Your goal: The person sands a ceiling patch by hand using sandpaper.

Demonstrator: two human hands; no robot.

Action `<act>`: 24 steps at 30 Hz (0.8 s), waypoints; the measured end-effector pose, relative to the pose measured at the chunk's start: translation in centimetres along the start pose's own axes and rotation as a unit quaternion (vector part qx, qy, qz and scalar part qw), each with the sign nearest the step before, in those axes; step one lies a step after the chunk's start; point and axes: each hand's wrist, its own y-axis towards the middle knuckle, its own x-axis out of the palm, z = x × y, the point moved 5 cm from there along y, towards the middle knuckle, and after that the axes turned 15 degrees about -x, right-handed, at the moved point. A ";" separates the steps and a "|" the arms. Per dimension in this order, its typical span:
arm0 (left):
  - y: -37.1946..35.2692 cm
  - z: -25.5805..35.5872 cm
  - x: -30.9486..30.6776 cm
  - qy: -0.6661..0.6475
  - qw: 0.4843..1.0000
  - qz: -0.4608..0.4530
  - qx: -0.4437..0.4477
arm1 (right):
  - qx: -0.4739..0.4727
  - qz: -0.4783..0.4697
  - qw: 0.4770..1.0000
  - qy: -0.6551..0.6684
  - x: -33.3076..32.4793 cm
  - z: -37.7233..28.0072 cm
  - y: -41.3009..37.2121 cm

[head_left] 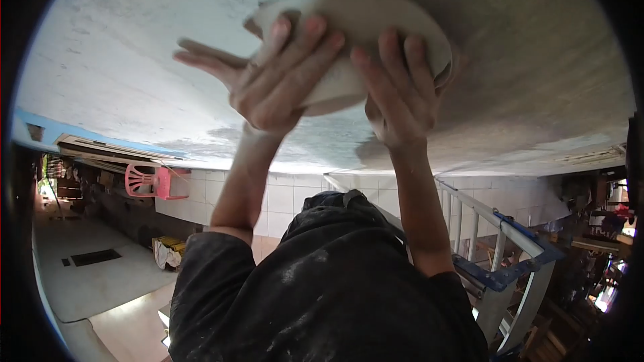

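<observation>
Both hands hold a pale beige, rounded flexible sheet (389,10) against a grey-white plastered surface (134,33). My left hand (278,83) presses on its left part, with some fingers pointing up across it and others spread out to the left beyond its edge. My right hand (402,97) covers the lower right part, fingers pointing up over it. Near that hand the sheet's right edge curls. Hands and sheet are slightly blurred. Dark sleeves and a dark shirt (322,281) with whitish smudges fill the lower middle.
An aluminium ladder (500,248) with blue parts stands close on the right. A pink plastic chair (151,181) is to the left, near white tiles (282,197). A yellow-and-white bag (168,252) lies on the grey floor (87,288). Wooden clutter (557,322) lies at the far right.
</observation>
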 end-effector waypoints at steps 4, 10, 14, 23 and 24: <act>-5.7 -0.9 1.9 0.027 0.999 -0.038 -0.007 | 0.016 -0.022 1.000 -0.005 1.1 -1.3 -6.7; 0.7 0.7 0.0 -0.018 0.997 -0.041 0.057 | 0.013 0.027 1.000 -0.002 0.2 0.3 -1.0; -0.6 0.8 0.7 -0.023 0.999 -0.029 -0.004 | 0.009 0.009 1.000 0.009 -0.1 0.0 -2.5; -2.7 0.0 1.6 0.022 0.997 -0.023 0.074 | 0.013 0.020 1.000 0.006 0.4 -0.5 -5.6; -2.8 0.1 1.5 0.019 0.998 -0.015 0.052 | 0.007 0.025 1.000 -0.002 0.3 -0.3 -4.7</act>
